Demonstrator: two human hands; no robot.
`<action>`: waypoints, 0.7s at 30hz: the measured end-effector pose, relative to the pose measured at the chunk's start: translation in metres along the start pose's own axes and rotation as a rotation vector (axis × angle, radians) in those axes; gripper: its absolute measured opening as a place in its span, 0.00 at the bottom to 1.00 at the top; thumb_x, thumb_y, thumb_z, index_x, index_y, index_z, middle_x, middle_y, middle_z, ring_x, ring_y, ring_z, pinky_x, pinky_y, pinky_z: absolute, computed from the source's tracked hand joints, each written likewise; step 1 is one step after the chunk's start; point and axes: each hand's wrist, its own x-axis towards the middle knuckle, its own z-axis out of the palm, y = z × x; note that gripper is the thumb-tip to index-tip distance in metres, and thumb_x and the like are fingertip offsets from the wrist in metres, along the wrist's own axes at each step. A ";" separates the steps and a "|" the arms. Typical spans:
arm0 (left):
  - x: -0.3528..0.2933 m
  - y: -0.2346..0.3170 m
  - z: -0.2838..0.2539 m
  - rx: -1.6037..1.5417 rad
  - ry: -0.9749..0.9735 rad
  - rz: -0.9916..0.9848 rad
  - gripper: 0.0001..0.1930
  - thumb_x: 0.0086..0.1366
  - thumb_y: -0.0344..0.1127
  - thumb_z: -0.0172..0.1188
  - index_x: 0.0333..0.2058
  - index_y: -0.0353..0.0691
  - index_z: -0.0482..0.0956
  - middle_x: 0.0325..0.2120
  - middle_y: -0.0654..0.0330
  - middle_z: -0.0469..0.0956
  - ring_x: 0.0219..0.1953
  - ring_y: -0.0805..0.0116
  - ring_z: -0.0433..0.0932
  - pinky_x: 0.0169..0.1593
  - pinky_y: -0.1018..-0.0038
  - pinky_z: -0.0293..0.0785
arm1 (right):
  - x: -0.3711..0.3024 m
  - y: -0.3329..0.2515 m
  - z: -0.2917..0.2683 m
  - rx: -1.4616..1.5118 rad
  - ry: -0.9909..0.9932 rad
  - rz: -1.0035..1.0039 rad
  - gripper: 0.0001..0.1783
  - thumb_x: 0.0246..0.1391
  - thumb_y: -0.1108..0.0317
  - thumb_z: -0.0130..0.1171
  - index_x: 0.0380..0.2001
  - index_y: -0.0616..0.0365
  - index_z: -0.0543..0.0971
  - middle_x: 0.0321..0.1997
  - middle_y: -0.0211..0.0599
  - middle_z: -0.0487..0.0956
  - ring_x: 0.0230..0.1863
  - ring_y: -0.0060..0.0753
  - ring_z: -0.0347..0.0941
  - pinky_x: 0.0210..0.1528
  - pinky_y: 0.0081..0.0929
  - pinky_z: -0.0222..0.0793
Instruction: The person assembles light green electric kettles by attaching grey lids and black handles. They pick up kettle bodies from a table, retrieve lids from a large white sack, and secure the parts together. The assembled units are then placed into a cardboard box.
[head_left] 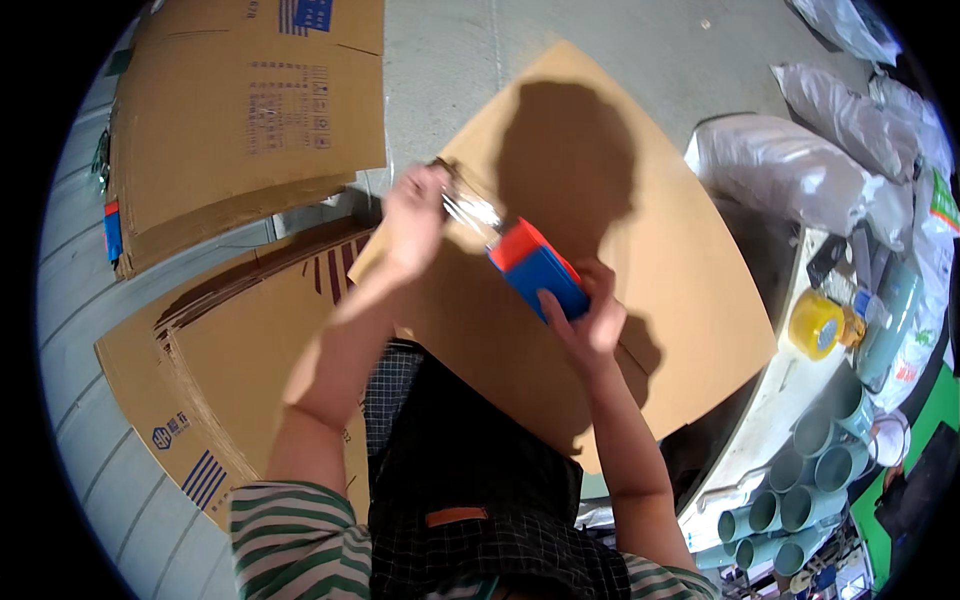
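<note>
"What's risky on your feed?"

"I see the right hand (pixel 598 318) tilting a red-and-blue rectangular box (pixel 545 275); a slackened thumb could drop it. Left hand (pixel 415 220) next: a crooked tug could crumple the clear, shiny plastic piece (pixel 470 211)."

"And the pose?"

"Right thumb's on the blue face, fingers curled behind, holding firm. Left's higher, blurred, fingertips apparently pinching the plastic. All above a broad tan cardboard sheet (pixel 690 315)!"
</note>
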 end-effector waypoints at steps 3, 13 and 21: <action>0.116 -0.023 -0.097 0.766 -0.011 0.203 0.11 0.70 0.35 0.59 0.31 0.35 0.82 0.28 0.58 0.80 0.32 0.70 0.76 0.39 0.69 0.72 | 0.040 -0.044 0.046 0.011 -0.041 -0.087 0.21 0.54 0.61 0.71 0.49 0.52 0.79 0.32 0.38 0.83 0.29 0.42 0.80 0.32 0.33 0.76; 0.118 -0.047 -0.001 0.705 -0.295 0.030 0.35 0.72 0.66 0.43 0.62 0.42 0.68 0.58 0.35 0.71 0.64 0.38 0.68 0.66 0.53 0.64 | 0.051 -0.045 0.029 -0.208 -0.253 -0.228 0.36 0.43 0.57 0.75 0.59 0.45 0.77 0.39 0.42 0.83 0.37 0.48 0.82 0.38 0.41 0.78; 0.073 -0.008 0.010 1.197 0.025 0.162 0.28 0.75 0.58 0.41 0.57 0.40 0.75 0.51 0.43 0.80 0.55 0.42 0.76 0.58 0.51 0.71 | -0.162 0.064 -0.291 -0.704 -0.342 -0.079 0.41 0.35 0.63 0.76 0.59 0.36 0.78 0.34 0.37 0.82 0.31 0.44 0.83 0.32 0.35 0.81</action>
